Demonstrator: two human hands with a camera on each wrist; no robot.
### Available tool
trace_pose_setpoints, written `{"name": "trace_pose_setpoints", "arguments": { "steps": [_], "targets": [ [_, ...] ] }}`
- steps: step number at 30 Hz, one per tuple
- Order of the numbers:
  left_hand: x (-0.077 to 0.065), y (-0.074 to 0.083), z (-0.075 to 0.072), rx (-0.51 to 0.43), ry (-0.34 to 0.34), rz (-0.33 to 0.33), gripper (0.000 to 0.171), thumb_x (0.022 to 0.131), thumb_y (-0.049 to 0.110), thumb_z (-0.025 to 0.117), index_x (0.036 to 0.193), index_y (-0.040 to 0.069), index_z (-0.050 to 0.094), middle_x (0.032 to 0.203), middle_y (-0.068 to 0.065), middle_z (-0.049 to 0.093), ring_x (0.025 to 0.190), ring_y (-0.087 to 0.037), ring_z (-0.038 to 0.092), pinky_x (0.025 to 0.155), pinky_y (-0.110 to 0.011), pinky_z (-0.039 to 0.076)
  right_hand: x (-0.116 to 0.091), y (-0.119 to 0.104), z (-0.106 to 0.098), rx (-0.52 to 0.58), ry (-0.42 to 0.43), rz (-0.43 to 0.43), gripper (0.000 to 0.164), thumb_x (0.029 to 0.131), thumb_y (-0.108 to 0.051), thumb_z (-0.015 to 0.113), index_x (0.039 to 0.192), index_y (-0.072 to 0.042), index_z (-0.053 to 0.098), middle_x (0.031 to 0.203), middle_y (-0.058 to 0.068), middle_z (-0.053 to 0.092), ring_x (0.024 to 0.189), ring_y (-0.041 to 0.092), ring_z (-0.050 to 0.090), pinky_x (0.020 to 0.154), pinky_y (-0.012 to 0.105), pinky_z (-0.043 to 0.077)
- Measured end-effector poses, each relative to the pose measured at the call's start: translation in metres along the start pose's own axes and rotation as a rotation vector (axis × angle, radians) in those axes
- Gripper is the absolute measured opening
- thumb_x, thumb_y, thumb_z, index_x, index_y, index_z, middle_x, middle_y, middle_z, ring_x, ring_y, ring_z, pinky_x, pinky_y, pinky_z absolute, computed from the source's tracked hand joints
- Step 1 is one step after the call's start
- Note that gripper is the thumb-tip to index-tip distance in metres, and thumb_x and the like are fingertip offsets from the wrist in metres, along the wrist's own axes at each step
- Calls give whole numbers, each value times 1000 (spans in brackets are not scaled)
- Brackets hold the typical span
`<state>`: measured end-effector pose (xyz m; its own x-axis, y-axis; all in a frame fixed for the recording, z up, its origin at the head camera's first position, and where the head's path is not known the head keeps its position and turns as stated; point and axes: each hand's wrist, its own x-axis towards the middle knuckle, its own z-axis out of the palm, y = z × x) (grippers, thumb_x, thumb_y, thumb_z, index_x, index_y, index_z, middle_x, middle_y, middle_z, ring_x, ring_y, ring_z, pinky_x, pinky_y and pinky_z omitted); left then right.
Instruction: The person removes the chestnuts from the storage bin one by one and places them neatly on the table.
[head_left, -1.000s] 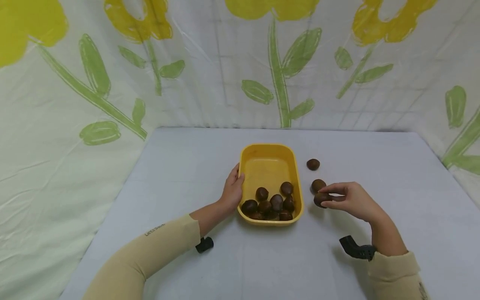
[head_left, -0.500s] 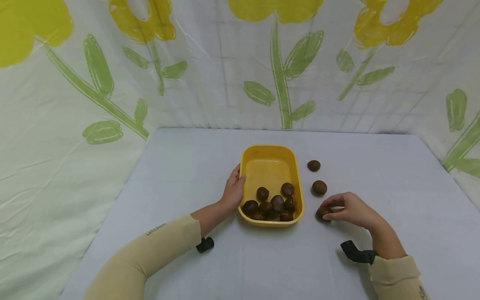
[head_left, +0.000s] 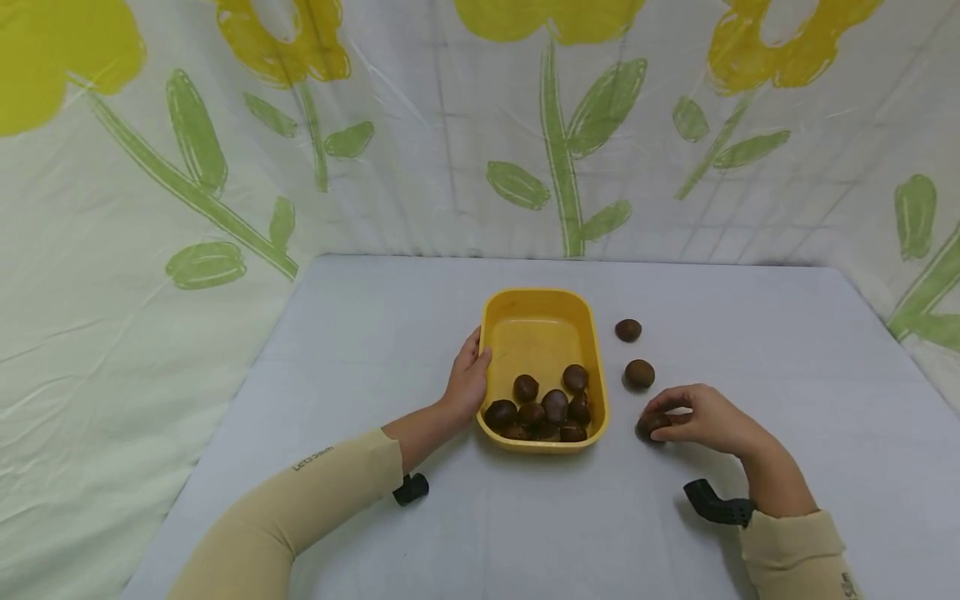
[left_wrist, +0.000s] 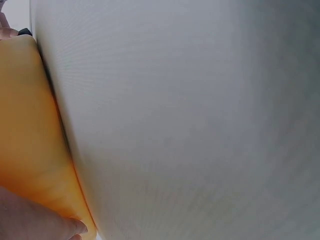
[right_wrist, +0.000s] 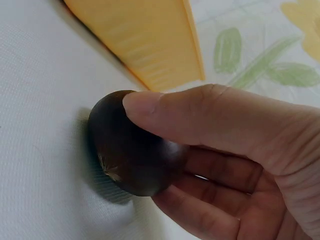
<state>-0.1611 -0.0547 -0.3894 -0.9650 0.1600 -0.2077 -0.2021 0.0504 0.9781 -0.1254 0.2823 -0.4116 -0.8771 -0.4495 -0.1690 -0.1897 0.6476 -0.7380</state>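
Note:
My left hand (head_left: 467, 384) grips the left side of a yellow tray (head_left: 536, 333), thumb over its rim and fingers along the outer wall. Several dark brown chestnuts (head_left: 554, 406) lie heaped at the tray's near end. To the right of the tray, my right hand (head_left: 701, 419) pinches another chestnut (right_wrist: 131, 145) between thumb and fingers, right at the table surface. Its glossy shell and pale tuft show in the right wrist view. In the left wrist view the tray's outer wall (left_wrist: 25, 110) stands along the left, with part of the left hand (left_wrist: 37, 220) against it.
Two more chestnuts lie in a row beyond the right hand: a nearer one (head_left: 639, 374) and a farther one (head_left: 628, 330). A white cloth covers the table (head_left: 360, 333). Behind it hangs a curtain (head_left: 420, 167) with painted flowers. Black wrist mounts (head_left: 716, 503) sit under both forearms.
Over the last second my right hand has moved toward me with the pinched chestnut, away from the two in the row, and down to the table. My left hand and the tray stay put.

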Motion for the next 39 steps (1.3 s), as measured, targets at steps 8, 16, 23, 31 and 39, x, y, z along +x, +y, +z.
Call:
{"name": "trace_pose_setpoints", "arguments": {
  "steps": [8, 16, 23, 31, 39],
  "targets": [
    [1, 0, 0, -20, -3, 0, 50, 103, 14, 28, 149, 6, 14, 156, -8, 17, 143, -24, 18, 117, -41, 17, -3, -3, -2, -4, 7, 8, 40, 76, -24, 77, 107, -2, 66, 103, 9, 68, 90, 0, 60, 82, 32, 54],
    [1, 0, 0, -26, -15, 14, 50, 103, 14, 28, 149, 5, 13, 156, -9, 16, 143, -25, 18, 117, -42, 17, -15, -6, -16, -25, 113, 15, 41, 79, -26, 74, 112, -3, 66, 112, 12, 66, 102, 6, 63, 86, 32, 54],
    [2, 0, -1, -20, -15, 10, 50, 102, 14, 28, 149, 6, 13, 157, -8, 16, 144, -23, 17, 117, -40, 17, -18, -8, -23, -9, 188, 57, 46, 83, -28, 70, 119, -2, 62, 120, 19, 62, 111, 36, 60, 80, 22, 55],
    [2, 0, -2, -2, -7, 12, 50, 102, 13, 28, 149, 5, 13, 156, -9, 16, 143, -24, 18, 117, -41, 17, -9, -32, -40, -21, 227, 20, 46, 83, -31, 70, 122, -9, 61, 125, 14, 60, 109, 7, 61, 80, 17, 53],
    [9, -12, -2, -16, -9, 30, 50, 103, 16, 29, 150, 8, 13, 156, -7, 18, 143, -24, 21, 117, -42, 18, 6, -53, -51, -40, 258, -71, 45, 82, -26, 72, 122, -8, 62, 126, 16, 59, 106, -9, 56, 78, 10, 50]
  ]
}}
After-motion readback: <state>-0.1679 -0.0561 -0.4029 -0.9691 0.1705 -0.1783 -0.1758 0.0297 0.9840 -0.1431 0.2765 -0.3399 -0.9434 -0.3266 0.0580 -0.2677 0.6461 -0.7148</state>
